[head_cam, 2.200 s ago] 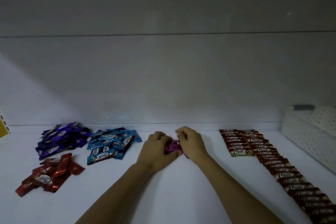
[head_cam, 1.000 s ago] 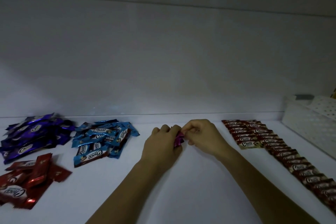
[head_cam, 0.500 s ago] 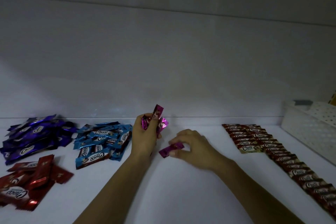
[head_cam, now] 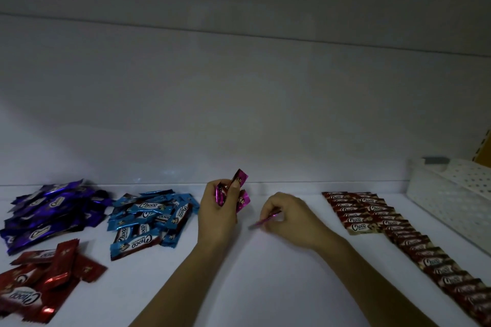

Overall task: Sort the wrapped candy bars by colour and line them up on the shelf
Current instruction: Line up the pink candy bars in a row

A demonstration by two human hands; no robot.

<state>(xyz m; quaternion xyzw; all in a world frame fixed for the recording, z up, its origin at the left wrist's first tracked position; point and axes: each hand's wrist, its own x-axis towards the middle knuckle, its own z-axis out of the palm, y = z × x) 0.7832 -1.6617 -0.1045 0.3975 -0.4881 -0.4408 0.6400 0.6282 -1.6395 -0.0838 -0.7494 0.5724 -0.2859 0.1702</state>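
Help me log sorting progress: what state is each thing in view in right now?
left hand, grips pink bunch, raised
right hand, pinches single pink bar
pink bunch, held up, not yet laid down
single pink bar, held low near the shelf
purple bars, loose pile
blue bars, loose pile
red bars, loose pile
brown bars, lined up in overlapping rows
white basket, standing at right, contents unseen

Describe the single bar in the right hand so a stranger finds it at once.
On the white shelf, look between the blue pile and the long brown row. There the right hand pinches one pink bar low, close to the shelf. It is single, seen edge-on; the other pink bars stand bunched in the left hand.
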